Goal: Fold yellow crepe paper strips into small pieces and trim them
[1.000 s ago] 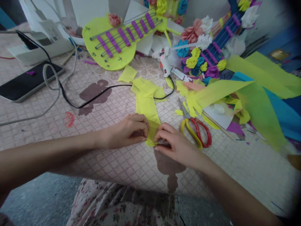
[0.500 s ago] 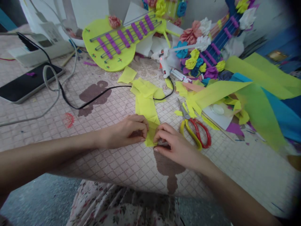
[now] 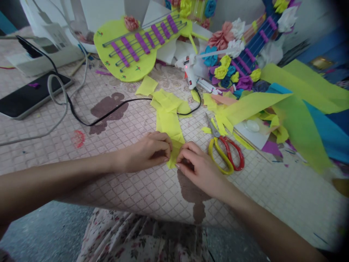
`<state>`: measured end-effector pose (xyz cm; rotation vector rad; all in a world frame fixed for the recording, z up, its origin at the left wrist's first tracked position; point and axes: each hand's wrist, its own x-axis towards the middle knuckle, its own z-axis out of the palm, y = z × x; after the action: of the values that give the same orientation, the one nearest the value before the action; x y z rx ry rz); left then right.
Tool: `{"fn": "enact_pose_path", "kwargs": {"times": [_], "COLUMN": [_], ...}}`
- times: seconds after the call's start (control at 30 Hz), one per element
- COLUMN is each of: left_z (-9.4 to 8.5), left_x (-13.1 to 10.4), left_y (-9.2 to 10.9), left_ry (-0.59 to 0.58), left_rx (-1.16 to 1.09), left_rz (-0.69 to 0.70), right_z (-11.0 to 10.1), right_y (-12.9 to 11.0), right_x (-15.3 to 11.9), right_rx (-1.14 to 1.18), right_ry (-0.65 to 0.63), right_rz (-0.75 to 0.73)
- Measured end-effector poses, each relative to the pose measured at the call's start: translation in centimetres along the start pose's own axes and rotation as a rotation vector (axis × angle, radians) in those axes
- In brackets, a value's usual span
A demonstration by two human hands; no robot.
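Observation:
Between my hands is a small yellow crepe paper piece point(image 3: 175, 152), pinched from both sides just above the tablecloth. My left hand point(image 3: 152, 151) grips its left edge with curled fingers, and my right hand point(image 3: 197, 163) pinches the right edge between thumb and fingers. Just beyond, a pile of yellow paper pieces point(image 3: 168, 118) lies on the table, its near end close to my fingers. To the right of my right hand rest scissors point(image 3: 227, 151) with one red and one yellow handle, blades pointing away.
A white glue gun point(image 3: 191, 74) stands at the back, its black cord point(image 3: 111, 112) crossing the table. Behind are a yellow paper guitar point(image 3: 131, 51) and a blue flowered one point(image 3: 252, 51). Paper strips point(image 3: 256, 107) cover the right. A phone point(image 3: 32, 96) and power strip point(image 3: 45, 54) lie left.
The fingers of my right hand have closed in slightly on the right edge of the yellow paper, shifting a little left. My left hand stays nearly still.

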<state>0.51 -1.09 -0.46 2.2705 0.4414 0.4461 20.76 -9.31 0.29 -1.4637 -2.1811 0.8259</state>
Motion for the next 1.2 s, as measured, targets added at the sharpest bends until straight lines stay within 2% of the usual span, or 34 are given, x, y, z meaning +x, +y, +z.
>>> {"fn": "enact_pose_path", "kwargs": {"times": [0.13,0.33,0.5,0.77,1.2], "left_z": [0.5,0.2,0.0,0.4,0.7], "left_x": [-0.1,-0.1,0.1,0.0,0.0], "left_y": [0.1,0.0,0.0,0.3,0.3], "left_ry": [0.015,-0.006,-0.025,0.006,0.052], "left_rx": [0.067,0.052,0.016,0.076,0.085], "left_rz": [-0.033,-0.050,-0.032,-0.056,-0.066], "right_z": [-0.1,-1.1,-0.8,0.4,0.9], "right_y": [-0.1,0.4,0.4,-0.3,-0.3], "right_x": [0.0,0.0,0.1,0.0,0.1], "right_rx": [0.008,0.087,0.063,-0.026,-0.046], "right_ry": [0.017,-0.088,-0.041,0.047,0.101], "right_rz": [0.036,0.030,0.023,0.052,0.070]}}
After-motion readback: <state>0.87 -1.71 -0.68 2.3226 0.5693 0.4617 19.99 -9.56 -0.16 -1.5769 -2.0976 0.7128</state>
